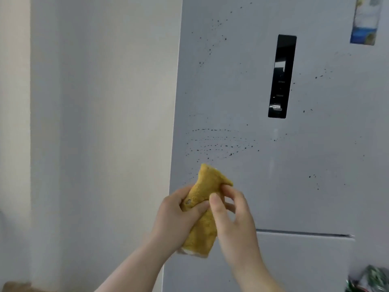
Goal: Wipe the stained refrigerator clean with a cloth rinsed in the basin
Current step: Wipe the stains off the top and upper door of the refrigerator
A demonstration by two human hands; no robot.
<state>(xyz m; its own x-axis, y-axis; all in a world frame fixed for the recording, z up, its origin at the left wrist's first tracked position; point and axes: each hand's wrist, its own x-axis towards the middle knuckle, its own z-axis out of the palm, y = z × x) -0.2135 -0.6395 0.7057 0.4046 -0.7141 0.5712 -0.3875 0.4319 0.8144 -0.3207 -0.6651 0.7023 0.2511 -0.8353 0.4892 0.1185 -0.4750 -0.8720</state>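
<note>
A white refrigerator (315, 186) fills the right side of the head view. Dark speckled stains (219, 144) arc across its upper door, with more specks near the top left and at the right. In front of the door I hold a folded yellow cloth (207, 186). My left hand (179, 216) grips the cloth around its middle. My right hand (231, 216) pinches the cloth's upper right edge between thumb and fingers. The cloth is held away from the door, just below the stained band. No basin is in view.
A black control panel (282, 76) is set upright in the fridge door. A colourful magnet or sticker (366, 20) sits at the top right. The seam to the lower door (305, 233) runs below my hands. A pale wall (94, 123) stands left of the fridge.
</note>
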